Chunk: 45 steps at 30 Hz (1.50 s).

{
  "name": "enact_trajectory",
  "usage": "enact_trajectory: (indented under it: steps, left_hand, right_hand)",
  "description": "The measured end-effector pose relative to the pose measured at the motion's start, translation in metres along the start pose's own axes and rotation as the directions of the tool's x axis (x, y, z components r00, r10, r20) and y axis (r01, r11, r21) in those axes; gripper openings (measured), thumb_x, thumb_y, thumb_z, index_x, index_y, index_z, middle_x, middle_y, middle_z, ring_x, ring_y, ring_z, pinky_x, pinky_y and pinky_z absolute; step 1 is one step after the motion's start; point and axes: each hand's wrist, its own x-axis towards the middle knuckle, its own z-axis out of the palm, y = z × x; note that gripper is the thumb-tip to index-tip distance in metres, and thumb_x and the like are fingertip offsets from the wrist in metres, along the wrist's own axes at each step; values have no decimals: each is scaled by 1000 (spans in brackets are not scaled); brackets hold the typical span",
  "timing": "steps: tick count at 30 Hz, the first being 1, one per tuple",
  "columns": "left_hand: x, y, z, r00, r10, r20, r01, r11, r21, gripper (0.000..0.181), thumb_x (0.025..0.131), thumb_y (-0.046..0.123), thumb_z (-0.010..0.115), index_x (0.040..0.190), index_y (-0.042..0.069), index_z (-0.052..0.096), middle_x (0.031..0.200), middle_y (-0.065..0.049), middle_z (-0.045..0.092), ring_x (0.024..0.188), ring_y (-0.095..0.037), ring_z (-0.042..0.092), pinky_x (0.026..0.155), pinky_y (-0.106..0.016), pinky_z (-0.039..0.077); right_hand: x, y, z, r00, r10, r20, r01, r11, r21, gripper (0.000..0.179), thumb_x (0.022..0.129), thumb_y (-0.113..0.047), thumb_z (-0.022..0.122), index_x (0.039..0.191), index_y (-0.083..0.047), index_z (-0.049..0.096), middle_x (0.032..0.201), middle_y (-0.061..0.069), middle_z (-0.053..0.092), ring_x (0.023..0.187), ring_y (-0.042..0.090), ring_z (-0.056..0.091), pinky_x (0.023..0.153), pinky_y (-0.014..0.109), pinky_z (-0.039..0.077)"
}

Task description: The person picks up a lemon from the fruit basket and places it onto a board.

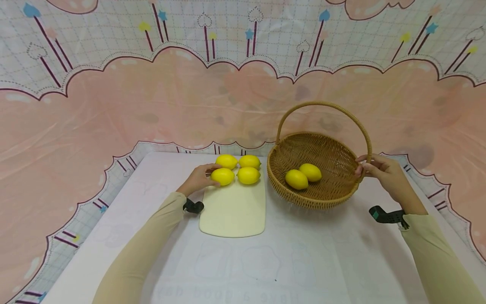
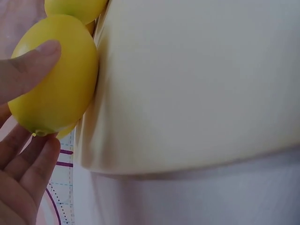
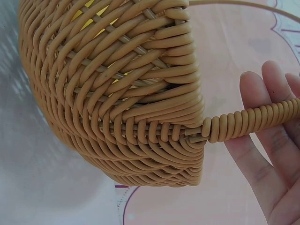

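Right now the left hand (image 1: 198, 179) grips a lemon (image 1: 222, 176), the near-left one of 4 lying in a block at the far end of a cream board (image 1: 233, 209). On the left wrist view the thumb (image 2: 28, 68) lies over the top of the lemon (image 2: 56, 75) and the other fingers (image 2: 28, 164) curl under it, so the fruit is pinched between them; it touches the edge of the board (image 2: 197, 84), and another lemon (image 2: 75, 7) sits just beyond it. The other 3 lemons in the block are the far-left one (image 1: 226, 161), the far-right one (image 1: 249, 161) and the near-right one (image 1: 248, 175), all close together, the near pair touching.

The right hand (image 1: 381, 173) is at the right rim of a wicker basket (image 1: 341, 192), where the handle (image 1: 322, 104) meets the weave. From the right wrist view the coiled handle (image 3: 253, 122) crosses the fingers (image 3: 262, 108), which look fairly straight behind it; the head view shows the fingertips hooked over the rim, so the hand holds the basket (image 3: 117, 93) there. 2 lemons (image 1: 296, 179) (image 1: 310, 172) lie inside the basket, touching each other. Basket and board stand side by side on a white table (image 1: 284, 270), the basket just right of the board.
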Motion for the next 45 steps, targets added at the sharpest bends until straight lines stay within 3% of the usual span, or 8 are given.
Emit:
enact_trajectory:
  steps: [7, 17, 30, 37, 42, 45]
  left_hand:
    - [0, 0, -2, 999, 13, 46, -13, 1000, -3, 62, 77, 7, 76, 133, -1, 50, 140, -21, 47, 127, -37, 47, 109, -44, 38]
    - [-2, 0, -4, 999, 33, 43, -33, 999, -10, 62, 76, 7, 77, 132, 0, 51, 139, -20, 47, 126, -37, 47, 109, -44, 38]
    - [-4, 13, -14, 997, 66, 25, -66, 998, -2, 60, 79, 8, 74, 133, 0, 50, 136, -21, 50, 125, -37, 48, 110, -46, 36]
    - [2, 38, -20, 994, 107, 21, -108, 994, 18, 60, 81, 10, 73, 134, 2, 49, 139, -18, 48, 126, -35, 48, 110, -45, 36]
    - [12, 69, -24, 984, 159, 85, -162, 986, 41, 57, 82, 12, 72, 134, 3, 50, 137, -17, 51, 126, -34, 49, 111, -44, 36]
    - [22, 90, -23, 968, 204, 143, -214, 975, 59, 57, 82, 13, 72, 134, 4, 50, 137, -17, 51, 127, -33, 48, 112, -43, 35]
  right_hand:
    - [-1, 0, 0, 1000, -5, -7, 5, 1000, -24, 20, 96, -1, 47, 105, -12, 61, 77, -8, 69, 76, 1, 65, 72, 11, 53]
    - [-1, 1, 1, 1000, -8, -5, 8, 1000, 24, 20, 96, -1, 47, 104, -12, 62, 77, -8, 69, 77, 1, 65, 72, 12, 54]
    - [-1, 0, 0, 1000, -11, 4, 11, 1000, 21, 20, 96, -1, 47, 104, -11, 61, 78, -7, 69, 77, 2, 65, 72, 12, 54]
    - [-1, 0, 1, 1000, -16, 7, 16, 999, 49, 21, 96, -1, 47, 104, -11, 62, 78, -7, 69, 76, 2, 65, 72, 12, 54]
    - [-2, -1, 2, 1000, -15, -2, 15, 999, 33, 21, 96, 0, 47, 104, -10, 62, 78, -7, 68, 75, 3, 64, 71, 13, 54]
    - [-1, -1, 2, 1000, -22, 1, 22, 999, 37, 20, 96, 0, 46, 104, -10, 62, 78, -7, 69, 75, 3, 64, 71, 12, 54]
